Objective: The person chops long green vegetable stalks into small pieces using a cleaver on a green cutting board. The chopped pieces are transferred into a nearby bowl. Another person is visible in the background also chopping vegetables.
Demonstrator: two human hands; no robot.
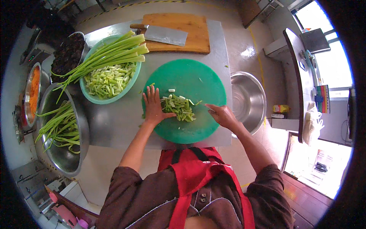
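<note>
On the round green cutting board (183,77) lies a pile of cut celery (180,108). My left hand (154,107) rests at the pile's left side, fingers spread, the thumb along its near edge. To the right of the pile, my right hand (224,116) is closed around what looks like a knife (211,108), seen almost edge-on, so little of its blade shows. One pale piece of celery (171,90) sits apart, beyond the pile. Left of the board, a light green basket (110,100) holds more cut celery (110,80), with long celery stalks (114,55) laid across it.
A cleaver (167,35) lies on a wooden cutting board (197,28) at the table's far side. Past the right edge stands a steel basin (248,100). At left are a steel bowl (83,126) with green stalks, a bowl of shredded orange food (35,91) and a bowl of dark food (68,51).
</note>
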